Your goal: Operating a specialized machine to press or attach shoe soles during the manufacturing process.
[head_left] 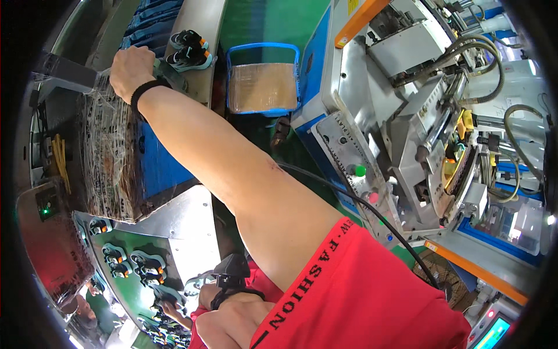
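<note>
Up at top left, reaching across with right hand (132, 70) on a bare outstretched arm, black band on the wrist. Curling fingers tight around a dark green piece (170, 73), holding it right at the top edge of a film-wrapped block (110, 151) with a blue side. Keeping left hand (229, 323) low at the bottom edge, near the red shirt (360, 291); fingers folded in, cannot tell whether gripping anything. Wearing a black strap with a small black device (231, 270) just above that wrist. Passing just beside a pair of small dark sneakers (189, 49) lying on a grey belt (204, 23), just right of the held piece. Showing a blue-rimmed crate (263, 47) with cardboard inside, further right. Filling the right side with a grey machine (349, 87), green button (360, 170) and pink button (373, 198) on its panel. Running a black cable (349, 195) under the upper arm.
</note>
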Motion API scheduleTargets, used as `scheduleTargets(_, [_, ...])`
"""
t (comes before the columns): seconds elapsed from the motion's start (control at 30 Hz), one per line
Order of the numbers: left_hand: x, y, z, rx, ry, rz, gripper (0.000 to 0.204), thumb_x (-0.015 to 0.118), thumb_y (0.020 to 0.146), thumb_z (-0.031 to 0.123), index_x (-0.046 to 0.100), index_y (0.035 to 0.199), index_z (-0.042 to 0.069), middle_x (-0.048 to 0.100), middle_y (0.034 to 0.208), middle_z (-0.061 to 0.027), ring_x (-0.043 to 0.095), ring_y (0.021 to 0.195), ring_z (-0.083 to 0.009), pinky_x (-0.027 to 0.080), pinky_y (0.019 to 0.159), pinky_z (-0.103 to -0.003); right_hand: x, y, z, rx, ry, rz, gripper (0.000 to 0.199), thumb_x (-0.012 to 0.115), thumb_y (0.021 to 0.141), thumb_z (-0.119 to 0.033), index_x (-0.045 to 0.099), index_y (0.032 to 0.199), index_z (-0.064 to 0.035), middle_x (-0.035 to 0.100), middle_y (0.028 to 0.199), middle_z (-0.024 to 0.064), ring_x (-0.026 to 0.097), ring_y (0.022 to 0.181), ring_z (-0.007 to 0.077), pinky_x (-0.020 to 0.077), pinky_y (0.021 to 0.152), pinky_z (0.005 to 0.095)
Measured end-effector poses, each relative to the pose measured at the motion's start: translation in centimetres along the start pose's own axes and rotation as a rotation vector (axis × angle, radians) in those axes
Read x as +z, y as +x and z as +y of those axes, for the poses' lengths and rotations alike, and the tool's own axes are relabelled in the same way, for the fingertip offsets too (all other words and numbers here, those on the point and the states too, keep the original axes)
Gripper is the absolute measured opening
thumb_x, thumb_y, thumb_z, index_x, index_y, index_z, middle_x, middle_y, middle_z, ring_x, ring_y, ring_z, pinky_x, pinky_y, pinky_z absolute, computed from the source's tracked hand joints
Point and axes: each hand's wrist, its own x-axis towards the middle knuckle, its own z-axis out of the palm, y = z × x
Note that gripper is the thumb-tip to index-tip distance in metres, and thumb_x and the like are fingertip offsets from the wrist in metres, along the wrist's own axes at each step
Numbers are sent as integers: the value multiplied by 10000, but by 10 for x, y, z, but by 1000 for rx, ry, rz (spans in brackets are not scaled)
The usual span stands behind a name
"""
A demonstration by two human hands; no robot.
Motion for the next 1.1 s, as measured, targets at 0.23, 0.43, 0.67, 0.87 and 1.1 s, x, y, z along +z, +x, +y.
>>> scheduleTargets(0.23, [-3,1,-5,11,55,177,253,592,898,71,625,1085,-95,667,878,-95,608,739,-155,435,640,-270,6,-14,4,5,66,83,131,693,746,-178,739,828,-88,704,883,139,667,902,311,522,761,382])
scheduleTargets(0.43, [3,13,-4,31,80,260,254,586,899,64,623,1092,-97,669,892,-102,614,748,-165,441,649,-275,6,7,4,-42,-94,39,117,703,748,-232,752,804,-142,706,834,68,685,853,260,498,629,382])
scheduleTargets(0.67, [0,17,-9,55,98,285,256,580,900,55,620,1100,-99,671,908,-111,620,759,-176,448,661,-282,1,-3,4,-9,-30,57,149,717,733,-212,745,828,-100,698,877,125,648,902,298,494,746,355])
scheduleTargets(0.87, [1,17,-6,95,104,304,257,574,902,47,618,1107,-101,673,922,-119,626,768,-186,455,670,-288,-8,-14,-5,-30,3,-41,118,716,727,-198,747,798,-109,704,860,113,658,889,286,511,701,363])
scheduleTargets(1.1, [13,25,-13,124,37,471,260,568,903,38,615,1115,-104,676,939,-128,632,778,-197,462,682,-295,-18,-16,-4,-81,42,11,183,641,773,-226,736,788,-70,709,856,161,693,862,324,555,723,428])
